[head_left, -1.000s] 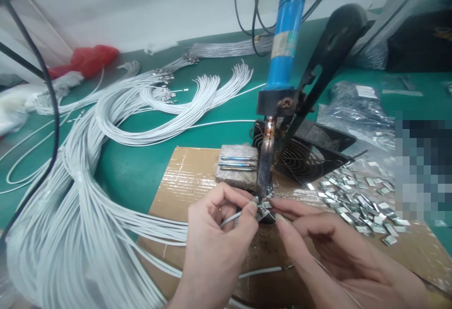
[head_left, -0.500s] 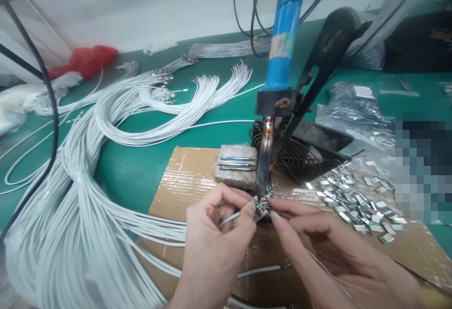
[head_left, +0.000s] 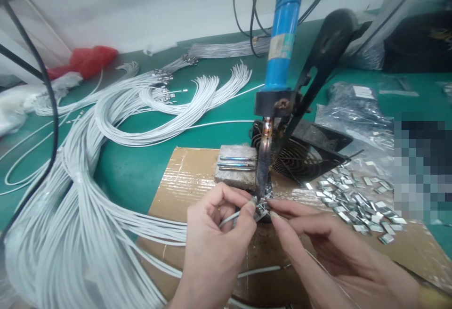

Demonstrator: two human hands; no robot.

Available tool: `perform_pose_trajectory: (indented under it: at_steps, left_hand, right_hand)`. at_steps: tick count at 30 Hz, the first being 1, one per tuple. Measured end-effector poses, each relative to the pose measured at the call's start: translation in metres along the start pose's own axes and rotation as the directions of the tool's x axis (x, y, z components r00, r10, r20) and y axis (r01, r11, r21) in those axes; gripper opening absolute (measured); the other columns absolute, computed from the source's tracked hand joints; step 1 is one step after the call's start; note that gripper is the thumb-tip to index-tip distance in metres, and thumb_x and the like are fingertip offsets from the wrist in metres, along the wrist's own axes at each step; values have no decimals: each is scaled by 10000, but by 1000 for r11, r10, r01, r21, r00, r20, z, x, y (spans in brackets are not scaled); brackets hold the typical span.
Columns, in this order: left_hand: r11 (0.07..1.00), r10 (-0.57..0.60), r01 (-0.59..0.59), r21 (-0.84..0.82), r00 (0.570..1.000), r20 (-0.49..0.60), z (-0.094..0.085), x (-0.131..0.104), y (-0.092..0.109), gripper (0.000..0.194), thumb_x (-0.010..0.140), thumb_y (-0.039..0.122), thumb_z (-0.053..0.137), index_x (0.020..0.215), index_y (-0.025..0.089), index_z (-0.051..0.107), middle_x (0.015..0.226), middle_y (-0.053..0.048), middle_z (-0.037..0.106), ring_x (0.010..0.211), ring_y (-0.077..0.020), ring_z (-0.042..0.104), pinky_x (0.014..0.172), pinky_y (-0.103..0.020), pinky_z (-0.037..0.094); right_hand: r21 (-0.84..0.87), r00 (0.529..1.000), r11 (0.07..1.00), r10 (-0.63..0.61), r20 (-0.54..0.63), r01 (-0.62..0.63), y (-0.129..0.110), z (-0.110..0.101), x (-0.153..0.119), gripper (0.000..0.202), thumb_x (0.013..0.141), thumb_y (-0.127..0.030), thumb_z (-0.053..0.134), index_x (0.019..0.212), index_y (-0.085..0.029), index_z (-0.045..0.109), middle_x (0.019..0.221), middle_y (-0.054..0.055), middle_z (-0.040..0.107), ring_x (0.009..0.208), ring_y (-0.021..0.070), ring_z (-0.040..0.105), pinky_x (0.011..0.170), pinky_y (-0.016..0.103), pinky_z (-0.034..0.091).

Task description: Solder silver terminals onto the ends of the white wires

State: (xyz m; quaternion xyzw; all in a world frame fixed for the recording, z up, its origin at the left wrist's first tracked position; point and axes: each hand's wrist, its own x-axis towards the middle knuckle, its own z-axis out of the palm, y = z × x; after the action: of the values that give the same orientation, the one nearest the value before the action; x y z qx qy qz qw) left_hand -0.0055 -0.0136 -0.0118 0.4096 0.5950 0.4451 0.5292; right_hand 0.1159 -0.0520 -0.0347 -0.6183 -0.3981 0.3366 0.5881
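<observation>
The blue-handled soldering iron (head_left: 280, 59) is held tip-down in a black stand arm, its tip at a small metal piece between my fingertips. My left hand (head_left: 221, 233) is closed in a pinch on the end of a white cable (head_left: 229, 219). From the right, my right hand (head_left: 328, 243) pinches with thumb and forefinger beside the tip. A thin silvery solder wire (head_left: 319, 264) runs along that hand; its end at the fingertips is too small to make out clearly. Just left of the iron, several metal rods lie on a grey block (head_left: 235, 177).
A big bundle of white cables (head_left: 76, 172) fills the left side. Small metal connector shells (head_left: 363, 205) are heaped on the cardboard (head_left: 180, 172) at right. Behind the iron stands a black fan (head_left: 300, 158). Plastic bags (head_left: 353, 106) lie on the green mat (head_left: 219, 134).
</observation>
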Motion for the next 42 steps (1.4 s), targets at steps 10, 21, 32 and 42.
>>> perform_pose_trajectory:
  at_steps: [10,21,32,42]
  left_hand:
    - [999,-24,23,-47,1000,-14,2,2,1,157,764,147,785,662,178,670,787,-10,739,652,-105,611,581,-167,488]
    - [998,-41,40,-38,999,-27,1,0,1,159,767,154,784,663,175,666,768,-7,735,616,-93,570,552,-160,457]
    - [996,-88,89,-11,994,63,-6,-7,-12,169,863,244,758,738,182,663,813,-33,701,622,-109,524,493,-187,334]
    - [983,-174,168,70,981,85,-14,-32,-12,216,814,287,803,730,156,654,538,66,478,523,-74,352,528,-180,260]
  right_hand:
    - [-88,994,990,-104,37,107,3,-4,5,166,809,-332,835,690,-264,742,947,15,835,771,157,805,648,124,604]
    - [-105,999,993,-51,-11,49,2,-4,4,204,804,-354,839,666,-257,725,948,13,835,785,133,797,711,90,586]
    - [-249,989,958,-140,42,146,10,-20,13,180,931,-402,712,835,-250,714,869,6,828,735,148,810,722,134,626]
    - [-207,963,978,17,270,40,9,-16,1,284,967,-432,658,762,-252,737,670,-48,709,591,115,659,555,156,484]
